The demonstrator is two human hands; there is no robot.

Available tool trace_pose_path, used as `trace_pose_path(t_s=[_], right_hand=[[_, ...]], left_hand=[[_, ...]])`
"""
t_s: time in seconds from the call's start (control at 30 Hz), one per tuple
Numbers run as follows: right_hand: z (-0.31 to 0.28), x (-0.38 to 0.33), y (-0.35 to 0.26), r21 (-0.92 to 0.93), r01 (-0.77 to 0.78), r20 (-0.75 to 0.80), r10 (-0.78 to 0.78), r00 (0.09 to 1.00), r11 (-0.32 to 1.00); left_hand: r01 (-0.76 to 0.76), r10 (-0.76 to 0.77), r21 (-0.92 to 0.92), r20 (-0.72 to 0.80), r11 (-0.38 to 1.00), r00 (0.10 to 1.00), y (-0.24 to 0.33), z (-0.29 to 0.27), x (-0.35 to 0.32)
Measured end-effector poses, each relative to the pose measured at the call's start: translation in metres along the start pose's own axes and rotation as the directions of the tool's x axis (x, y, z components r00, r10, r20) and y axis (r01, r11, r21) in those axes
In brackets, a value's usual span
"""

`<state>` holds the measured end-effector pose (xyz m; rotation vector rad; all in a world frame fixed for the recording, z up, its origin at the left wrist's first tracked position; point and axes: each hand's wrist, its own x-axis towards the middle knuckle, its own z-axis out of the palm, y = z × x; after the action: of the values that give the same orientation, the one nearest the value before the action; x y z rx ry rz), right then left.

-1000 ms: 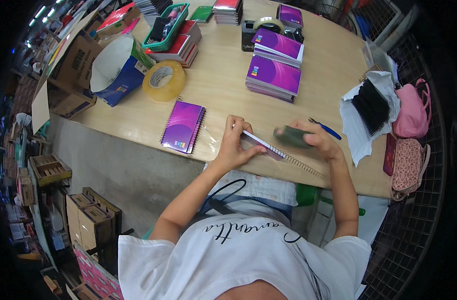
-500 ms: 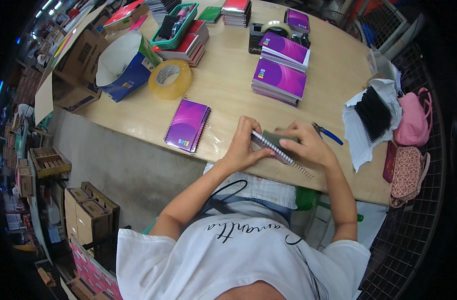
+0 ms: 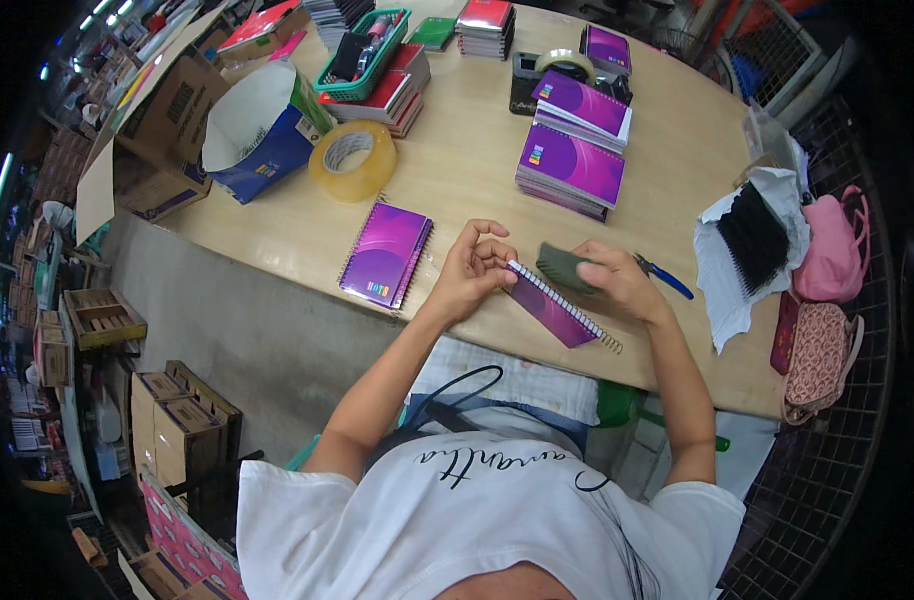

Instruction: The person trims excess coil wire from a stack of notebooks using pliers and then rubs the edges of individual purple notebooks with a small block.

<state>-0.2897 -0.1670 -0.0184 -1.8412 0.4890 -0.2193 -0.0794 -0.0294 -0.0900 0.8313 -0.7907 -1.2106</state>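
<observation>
Two bare hands work over the bench [image 3: 467, 150], whose top is smooth, pale and wood-coloured. The left grip [image 3: 467, 280] is pinched nearly closed, thumb against fingertips, on the upper end of the held notebook [image 3: 552, 308], its other fingers loosely curled. That notebook slants down and to the right from this grip, spine upward, its glossy purple cover toward the person; whether its lower edge touches the wood cannot be told. A thin wire coil [image 3: 613, 344] runs through the white, toothed-looking spine and sticks out past the far end as bare, springy loops, below the right grip [image 3: 627, 285].

That right grip is closed around the block [image 3: 562, 266], a dull dark green, matte piece with rounded edges, thumb on the near side; it sits just above the spine, and any contact between them is unclear.

Just right of the right grip lie the pliers [image 3: 669, 280], with slim, curved blue handles. Further right, black coils [image 3: 747, 235] bristle in a dense bundle on crumpled white paper [image 3: 722, 305], beside a soft pink pouch [image 3: 832, 250]. Left of the left grip rests the flat notebook [image 3: 387, 255], shiny and spiral-bound, and beyond it the tape [image 3: 322, 172], a thick, translucent yellow ring. Ahead of both grips stand the stacked notebooks [image 3: 572, 168], slick purple covers over layered page edges.
</observation>
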Motion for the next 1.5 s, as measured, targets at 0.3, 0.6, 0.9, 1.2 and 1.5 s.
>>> trace_pose_path(t_s=[0.3,0.6,0.9,1.2,1.5], right_hand=[[-0.008,-0.025,0.029,-0.501,-0.046,-0.349,-0.153,0.925,0.864],[-0.01,-0.088,0.057,-0.508,-0.271,-0.703,-0.211,0.679,0.818],[0.004,-0.027,-0.079,-0.964,0.241,0.108,-0.659,0.745,0.115],[0.013,-0.03,-0.075,-0.784,0.216,-0.056,-0.413,0.909,0.581],[-0.019,-0.062,-0.011,-0.704,-0.192,-0.481,-0.26,0.837,0.684]], left_hand=[[-0.039,0.037,-0.022,-0.047,0.999,0.998,0.011,0.001,-0.008],[-0.025,0.029,0.022,-0.179,0.999,0.984,0.034,0.03,-0.018],[0.066,-0.04,0.151,-0.171,0.986,0.985,0.053,0.051,-0.02],[0.038,0.038,0.351,-0.208,0.935,0.977,0.051,0.054,-0.028],[-0.07,0.387,0.961,-0.041,0.268,0.921,0.136,0.001,-0.01]])
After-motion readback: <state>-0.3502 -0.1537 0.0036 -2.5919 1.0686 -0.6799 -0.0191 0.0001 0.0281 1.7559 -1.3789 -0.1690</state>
